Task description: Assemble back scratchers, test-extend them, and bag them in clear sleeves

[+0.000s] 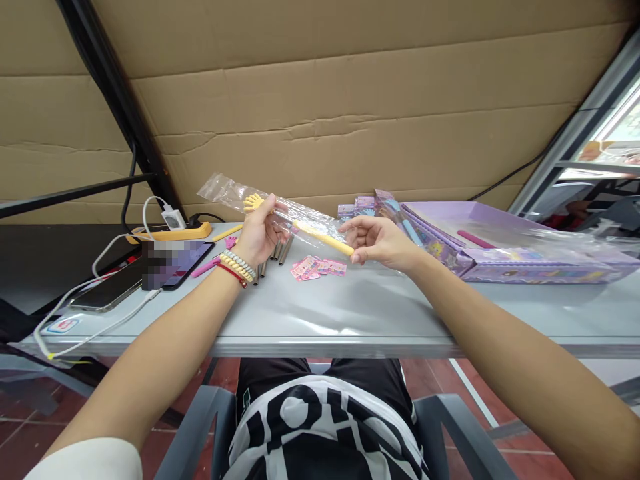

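The left hand [263,235] pinches the shaft of a yellow hand-shaped back scratcher [325,239] together with a clear plastic sleeve [220,189]. The right hand [383,244] grips the handle end between thumb and fingers. The scratcher is held tilted above the grey table [325,320], head to the left; full enclosure cannot be determined. Pink printed cards [319,267] lie nearer; a purple display box [540,268] stands right.

- On the grey table [350,327], two phones [113,283] are laid at left.
- Pink cards [319,268] are scattered beside metal tubes [287,249].
- A purple box [535,272] is placed at the right.
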A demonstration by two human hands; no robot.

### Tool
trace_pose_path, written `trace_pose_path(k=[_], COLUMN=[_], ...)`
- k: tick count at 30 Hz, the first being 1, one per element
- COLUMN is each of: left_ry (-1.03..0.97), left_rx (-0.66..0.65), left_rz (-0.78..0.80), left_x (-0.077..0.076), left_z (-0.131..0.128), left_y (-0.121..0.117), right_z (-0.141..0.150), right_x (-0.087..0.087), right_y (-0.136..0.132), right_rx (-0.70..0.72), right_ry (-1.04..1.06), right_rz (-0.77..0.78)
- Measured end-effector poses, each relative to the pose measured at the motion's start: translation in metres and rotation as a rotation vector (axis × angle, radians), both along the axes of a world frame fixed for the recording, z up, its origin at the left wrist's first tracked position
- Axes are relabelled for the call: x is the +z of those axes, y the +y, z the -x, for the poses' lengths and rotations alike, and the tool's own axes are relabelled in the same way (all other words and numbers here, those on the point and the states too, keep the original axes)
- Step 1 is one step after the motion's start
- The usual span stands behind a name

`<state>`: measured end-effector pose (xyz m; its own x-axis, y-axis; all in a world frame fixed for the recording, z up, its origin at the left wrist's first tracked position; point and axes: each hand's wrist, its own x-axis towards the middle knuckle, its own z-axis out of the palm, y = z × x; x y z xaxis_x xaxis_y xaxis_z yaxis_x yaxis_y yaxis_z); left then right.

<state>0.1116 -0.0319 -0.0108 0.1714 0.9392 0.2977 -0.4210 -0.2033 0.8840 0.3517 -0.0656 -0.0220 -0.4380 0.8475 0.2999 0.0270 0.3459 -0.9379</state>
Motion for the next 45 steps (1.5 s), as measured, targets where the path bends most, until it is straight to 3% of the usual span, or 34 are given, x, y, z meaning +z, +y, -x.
trace_pose_path(k=[17,31,45], left_ry=[0.231,0.187,0.142], left_rx=[-0.171,-0.135,-0.136], left_rz=[-0.061,-0.025,0.01], left_x=[-0.012,-0.014,-0.015], left_z=[-0.012,-0.012,-0.017], left_y=[-0.006,0.0,-0.004], right_z=[0.002,0.004,0.004], right_x=[-0.004,-0.005,-0.006], right_y=[-0.001,-0.002,-0.003], right_rx=[-0.054,-0.089,-0.266], right_ry=[-0.255,-0.291,-0.448], right_rz=[-0.115,-0.254,-0.772])
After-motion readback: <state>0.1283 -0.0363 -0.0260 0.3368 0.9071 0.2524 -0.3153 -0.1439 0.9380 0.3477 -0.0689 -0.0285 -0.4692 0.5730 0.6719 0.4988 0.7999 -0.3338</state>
